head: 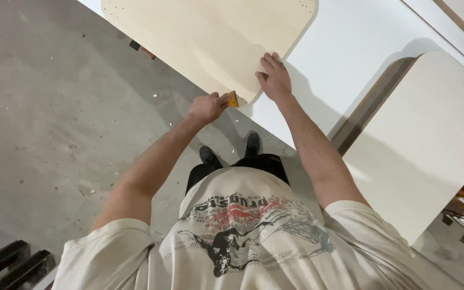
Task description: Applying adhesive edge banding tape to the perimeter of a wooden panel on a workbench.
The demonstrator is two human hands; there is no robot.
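A pale wooden panel (210,37) with rounded corners lies on a white table top (345,59). My left hand (207,107) is closed around a small yellow-orange tool (233,99) and holds it against the panel's near rounded corner. My right hand (274,78) lies flat on the panel close to that corner, fingers spread and pressing down. Both forearms reach forward from my body over the floor.
A second white panel with rounded corners (430,139) rests to the right, next to a brown edge strip (369,104). Grey concrete floor (55,134) spreads on the left, with small chips on it. A dark pallet (6,263) shows at the bottom left.
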